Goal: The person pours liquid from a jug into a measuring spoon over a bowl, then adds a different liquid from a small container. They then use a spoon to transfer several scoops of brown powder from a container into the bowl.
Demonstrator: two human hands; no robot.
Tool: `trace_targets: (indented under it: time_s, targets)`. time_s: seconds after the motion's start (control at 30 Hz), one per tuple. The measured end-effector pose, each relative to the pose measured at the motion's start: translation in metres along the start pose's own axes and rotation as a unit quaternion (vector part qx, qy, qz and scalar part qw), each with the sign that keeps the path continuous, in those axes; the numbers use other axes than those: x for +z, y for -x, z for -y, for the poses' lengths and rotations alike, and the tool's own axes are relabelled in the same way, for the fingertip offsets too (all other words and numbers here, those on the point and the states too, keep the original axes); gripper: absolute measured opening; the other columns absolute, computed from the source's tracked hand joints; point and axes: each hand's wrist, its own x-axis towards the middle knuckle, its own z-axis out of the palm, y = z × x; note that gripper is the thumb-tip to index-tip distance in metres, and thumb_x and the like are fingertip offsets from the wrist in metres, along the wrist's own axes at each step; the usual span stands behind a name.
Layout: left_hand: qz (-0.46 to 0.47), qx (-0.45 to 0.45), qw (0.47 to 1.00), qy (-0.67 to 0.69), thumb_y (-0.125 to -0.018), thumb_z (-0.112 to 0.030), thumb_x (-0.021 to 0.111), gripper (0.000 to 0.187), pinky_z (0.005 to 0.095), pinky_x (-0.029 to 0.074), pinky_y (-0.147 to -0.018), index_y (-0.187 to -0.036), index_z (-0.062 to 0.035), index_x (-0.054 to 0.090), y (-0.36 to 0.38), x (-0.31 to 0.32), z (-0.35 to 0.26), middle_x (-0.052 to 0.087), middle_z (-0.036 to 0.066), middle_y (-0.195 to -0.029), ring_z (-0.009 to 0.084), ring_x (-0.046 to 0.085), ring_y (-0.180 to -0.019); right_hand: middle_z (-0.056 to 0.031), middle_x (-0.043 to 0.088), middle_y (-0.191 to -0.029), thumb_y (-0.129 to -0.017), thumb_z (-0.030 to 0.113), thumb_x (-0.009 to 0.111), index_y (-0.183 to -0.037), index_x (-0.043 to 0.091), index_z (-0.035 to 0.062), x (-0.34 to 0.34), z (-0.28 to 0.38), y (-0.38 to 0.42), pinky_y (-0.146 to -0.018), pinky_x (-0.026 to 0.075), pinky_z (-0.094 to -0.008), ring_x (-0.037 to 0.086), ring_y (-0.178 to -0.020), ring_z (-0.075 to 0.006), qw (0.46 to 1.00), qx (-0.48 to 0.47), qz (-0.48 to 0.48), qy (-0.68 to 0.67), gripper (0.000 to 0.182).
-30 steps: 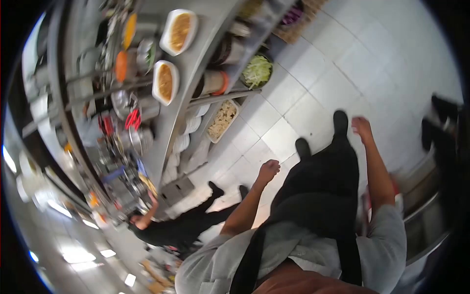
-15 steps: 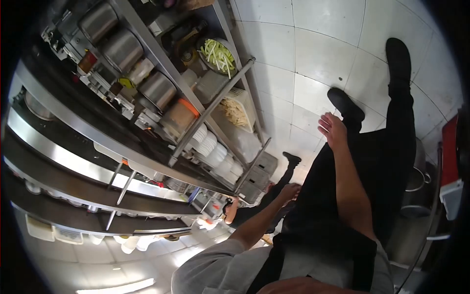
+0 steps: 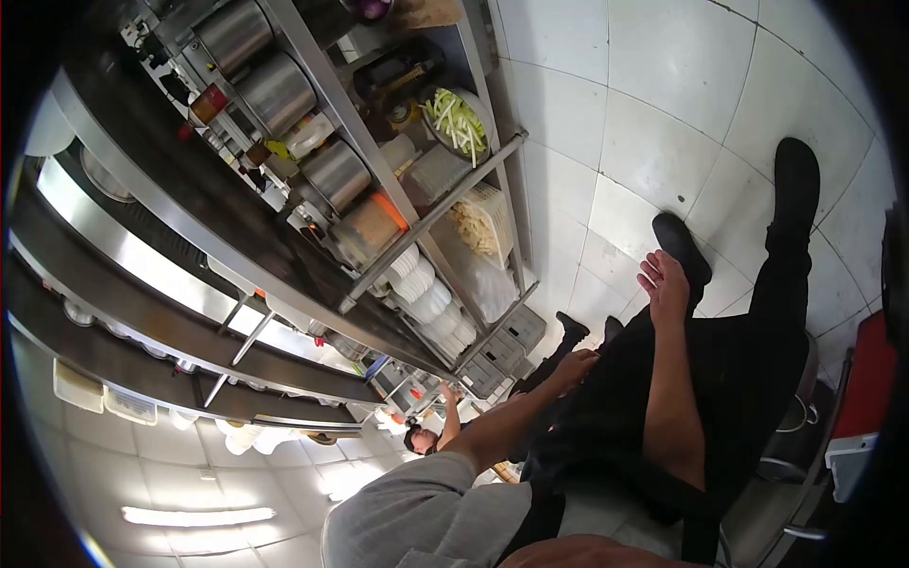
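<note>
Since a moment ago both hands have drifted a little to the right and lower in view, and the shelving has slid up and right with them; the shoes have shifted toward the right edge too. Left hand point(image 3: 575, 364) hangs loose in front of the dark apron point(image 3: 663, 398), its grip relaxed and half curled, pinching nothing. Right hand point(image 3: 665, 284) sits higher, fingers loosely spread and empty, just over the near shoe point(image 3: 684, 248) as seen from above, while the other shoe point(image 3: 795, 185) stands farther right on the pale tiled floor point(image 3: 663, 104).

Neither hand touches anything. Nearest to them is the steel rack point(image 3: 431, 220) on the left. On its lower shelf lie a bowl of pale green strips point(image 3: 457, 115), a white basket of pale pieces point(image 3: 480, 227), and stacks of white plates point(image 3: 424, 289). One level in from those stand round steel canisters point(image 3: 281, 90) and a tub with an orange lid point(image 3: 371, 227). Grey crates point(image 3: 507, 343) sit at the rack's far end, near the left hand.

Beyond the crates another person in dark clothes point(image 3: 428, 431) reaches an arm up to the counter's far end, well apart from the two hands. At the right edge a red-topped bin point(image 3: 866, 383) stands beside a steel pot point(image 3: 791, 431), close behind the person's leg. The grey sleeve point(image 3: 407, 516) fills the near foreground.
</note>
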Motion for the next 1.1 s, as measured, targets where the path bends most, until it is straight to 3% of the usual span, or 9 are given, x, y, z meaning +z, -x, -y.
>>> trace_targets:
  time_s: [0.33, 0.47, 0.57, 0.67, 0.73, 0.9, 0.97, 1.07, 1.1]
  targets:
    - [-0.028, 0.061, 0.998, -0.017, -0.090, -0.027, 0.058, 0.028, 0.0267, 0.040, -0.052, -0.104, -0.0042, 0.066, -0.012, 0.014, 0.019, 0.060, 0.001, -0.070, 0.0095, 0.051, -0.058, -0.0082, 0.060, -0.106, -0.088, 0.021, 0.065, -0.120, 0.053, 0.0040, -0.027, 0.001, -0.008, -0.080, 0.049, -0.0365, 0.059, -0.092, -0.0189, 0.999, -0.033, -0.007, 0.035, 0.037]
    - [-0.033, 0.087, 0.996, 0.005, -0.089, -0.028, 0.058, 0.028, 0.0274, 0.045, -0.055, -0.102, -0.0041, 0.066, -0.018, 0.013, 0.038, 0.062, 0.002, -0.071, 0.0115, 0.055, -0.060, -0.0041, 0.058, -0.097, -0.089, 0.010, 0.063, -0.119, 0.053, 0.0036, -0.031, 0.015, -0.004, -0.077, 0.048, -0.0298, 0.056, -0.083, -0.0130, 0.995, -0.063, 0.059, 0.050, 0.032]
    - [-0.025, 0.181, 0.983, -0.013, -0.088, -0.025, 0.058, 0.025, 0.0298, 0.050, -0.057, -0.097, -0.0031, 0.066, -0.026, 0.000, 0.054, 0.065, 0.007, -0.075, 0.0146, 0.061, -0.063, -0.0021, 0.056, -0.093, -0.094, 0.016, 0.059, -0.120, 0.052, 0.0025, -0.042, 0.026, -0.008, -0.069, 0.045, -0.0256, 0.051, -0.076, -0.0091, 0.988, -0.066, 0.122, -0.067, 0.030]
    - [0.030, 0.107, 0.968, 0.226, -0.089, -0.022, 0.055, 0.021, 0.0311, 0.054, -0.052, -0.098, -0.0042, 0.062, -0.018, -0.003, 0.065, 0.062, 0.006, -0.072, 0.0158, 0.061, -0.058, 0.0002, 0.055, -0.082, -0.095, 0.016, 0.058, -0.121, 0.051, 0.0018, -0.016, 0.063, 0.030, -0.060, 0.041, -0.0224, 0.047, -0.064, -0.0064, 0.976, -0.052, 0.212, 0.005, 0.031]
    - [0.051, 0.134, 0.954, 0.265, -0.089, -0.023, 0.054, 0.020, 0.0325, 0.054, -0.050, -0.097, -0.0054, 0.060, -0.010, -0.003, 0.073, 0.061, 0.006, -0.073, 0.0164, 0.060, -0.056, 0.0026, 0.054, -0.073, -0.095, 0.013, 0.056, -0.121, 0.051, 0.0003, 0.017, 0.096, 0.080, -0.054, 0.039, -0.0213, 0.045, -0.055, -0.0052, 0.975, -0.034, 0.211, 0.065, 0.029]
    - [-0.031, 0.216, 0.918, 0.330, -0.086, -0.018, 0.048, 0.020, 0.0320, 0.053, -0.046, -0.089, -0.0032, 0.061, 0.052, 0.021, 0.089, 0.062, 0.008, -0.069, 0.0174, 0.060, -0.054, 0.0040, 0.043, -0.053, -0.097, 0.027, 0.054, -0.113, 0.055, 0.0003, 0.069, 0.175, 0.151, -0.037, 0.029, -0.0199, 0.035, -0.040, -0.0051, 0.934, -0.042, 0.251, 0.252, 0.031]
    - [-0.044, 0.222, 0.901, 0.371, -0.085, -0.016, 0.049, 0.019, 0.0319, 0.051, -0.044, -0.086, -0.0017, 0.062, 0.077, 0.039, 0.102, 0.063, 0.009, -0.067, 0.0174, 0.061, -0.053, 0.0049, 0.035, -0.046, -0.095, 0.041, 0.056, -0.110, 0.055, 0.0008, 0.097, 0.183, 0.203, -0.032, 0.026, -0.0210, 0.029, -0.034, -0.0058, 0.913, -0.113, 0.127, 0.370, 0.043]
    - [-0.050, 0.229, 0.892, 0.387, -0.084, -0.015, 0.049, 0.019, 0.0324, 0.050, -0.043, -0.077, -0.0033, 0.062, 0.103, 0.075, 0.127, 0.063, 0.011, -0.065, 0.0178, 0.063, -0.055, 0.0063, 0.028, -0.043, -0.087, 0.063, 0.053, -0.107, 0.054, 0.0008, 0.113, 0.193, 0.254, -0.029, 0.018, -0.0219, 0.022, -0.030, -0.0076, 0.866, -0.128, 0.088, 0.475, 0.066]
    - [-0.024, 0.248, 0.925, 0.288, -0.080, -0.017, 0.053, 0.019, 0.0358, 0.052, -0.048, -0.073, -0.0052, 0.066, 0.091, 0.086, 0.135, 0.064, 0.014, -0.066, 0.0219, 0.064, -0.059, 0.0065, 0.026, -0.043, -0.084, 0.069, 0.051, -0.106, 0.053, 0.0009, 0.115, 0.195, 0.262, -0.029, 0.017, -0.0220, 0.020, -0.029, -0.0083, 0.854, -0.114, 0.082, 0.501, 0.071]
